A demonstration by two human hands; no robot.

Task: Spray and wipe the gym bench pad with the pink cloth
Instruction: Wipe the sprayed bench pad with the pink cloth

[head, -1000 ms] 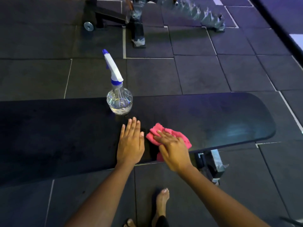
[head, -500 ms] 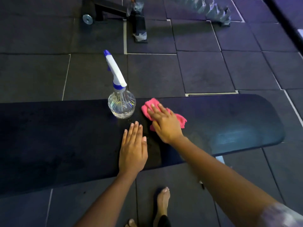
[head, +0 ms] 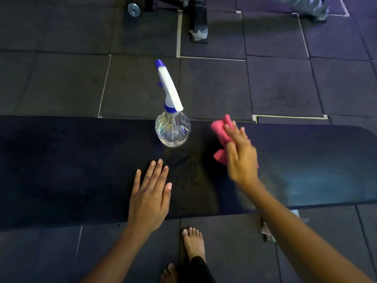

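The left hand [head: 150,201] lies flat on the bench pad [head: 61,170] at its near edge, fingers straight and together, holding nothing. It seems to serve only as a brace. It is best left there, clear of the wet patch.

Just past its fingertips, near the pad's far edge, the spray bottle [head: 173,129] stands upright. It has a clear round body and a white trigger head with blue tips, the nozzle pointing up and away. There is clear liquid inside, but the level is hard to read through the glare. Fine droplets [head: 183,186] speckle the pad between the bottle and the near edge.

To the right, the pink cloth [head: 221,131] sits bunched on the pad by the far edge under the right hand [head: 241,158], whose fingers lie fairly straight over it and press down. The hand is blurred, so I cannot tell whether the thumb tucks under.

The step in hand looks like wiping. To do it well, I would spread the cloth flatter and run overlapping strokes from far edge to near edge, working through the droplets. The strokes should stay wide of the bottle — a sideways knock could tip it. The pad's rounded right end shows a pale sheen [head: 306,180], perhaps already damp.
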